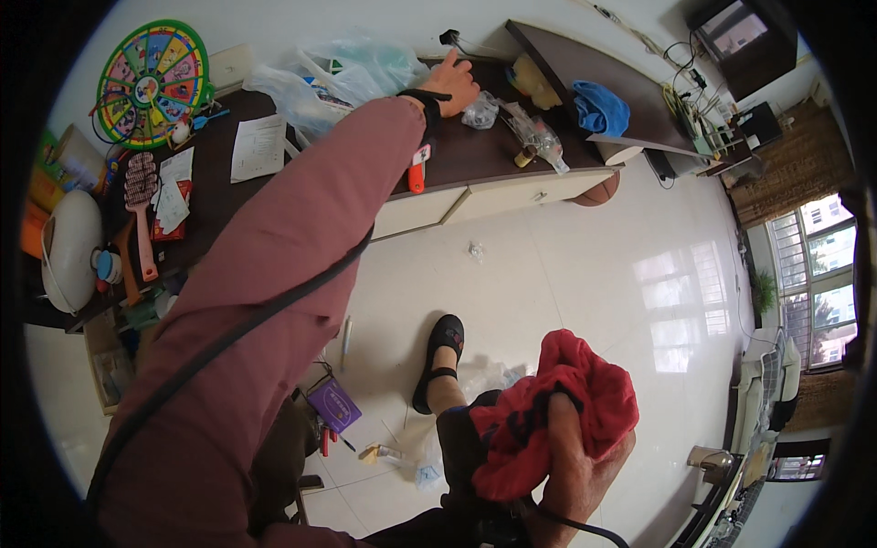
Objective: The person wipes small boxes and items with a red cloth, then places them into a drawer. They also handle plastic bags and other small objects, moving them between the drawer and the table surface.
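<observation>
My left hand [452, 83] reaches over the back of a dark cabinet top [466, 154], its fingers bent and apart beside clear plastic bags [370, 68]. Whether its fingertips touch anything is hard to tell. Just to its right lies a crumpled clear bag [481, 111], and below the wrist there is a red-orange object [416, 177]. Low in the view, my right hand [582, 459] grips a bunched red cloth [569, 390] with dark marks, thumb on top. A black wall plug [449, 38] is near the left fingertips.
A round colourful game board [152, 83], a paper sheet [259, 148] and a pink brush [142, 219] are on the left. To the right lie a blue cloth [600, 108] and plastic packaging [538, 137]. A purple box [334, 404] and plastic scraps lie on the floor; a basketball [597, 190] is by the cabinet.
</observation>
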`<action>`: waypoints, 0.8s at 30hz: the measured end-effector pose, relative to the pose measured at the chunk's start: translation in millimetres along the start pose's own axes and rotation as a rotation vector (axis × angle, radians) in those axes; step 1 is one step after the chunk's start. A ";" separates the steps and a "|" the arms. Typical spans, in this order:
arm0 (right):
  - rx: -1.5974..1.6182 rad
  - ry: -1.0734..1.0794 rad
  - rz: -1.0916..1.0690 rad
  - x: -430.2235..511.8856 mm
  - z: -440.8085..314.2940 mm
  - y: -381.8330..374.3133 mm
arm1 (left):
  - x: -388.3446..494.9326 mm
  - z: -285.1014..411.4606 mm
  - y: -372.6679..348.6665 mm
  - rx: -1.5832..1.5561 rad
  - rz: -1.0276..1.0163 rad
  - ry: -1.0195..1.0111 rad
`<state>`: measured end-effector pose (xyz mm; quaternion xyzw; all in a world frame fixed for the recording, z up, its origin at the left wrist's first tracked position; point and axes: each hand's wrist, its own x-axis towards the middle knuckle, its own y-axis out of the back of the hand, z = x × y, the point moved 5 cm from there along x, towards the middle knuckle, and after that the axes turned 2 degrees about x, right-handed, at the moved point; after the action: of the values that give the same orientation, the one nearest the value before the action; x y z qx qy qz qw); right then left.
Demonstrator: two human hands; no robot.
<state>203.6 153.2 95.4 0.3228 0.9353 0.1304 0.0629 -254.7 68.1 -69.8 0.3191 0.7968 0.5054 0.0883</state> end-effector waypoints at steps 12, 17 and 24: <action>0.221 -0.078 -0.069 6.0 -1.2 -0.8 | -7.1 -54.7 84.7 -0.946 0.076 0.086; 0.382 0.033 0.005 20.1 2.7 17.6 | -68.4 -46.1 151.1 -1.485 0.134 -0.148; 0.600 0.420 0.197 24.1 -5.1 10.1 | -189.5 8.5 222.4 -1.363 0.275 -0.218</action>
<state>189.6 174.7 102.3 0.3816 0.8888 -0.0803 -0.2406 -9.6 24.6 83.4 0.3396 0.2415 0.8638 0.2833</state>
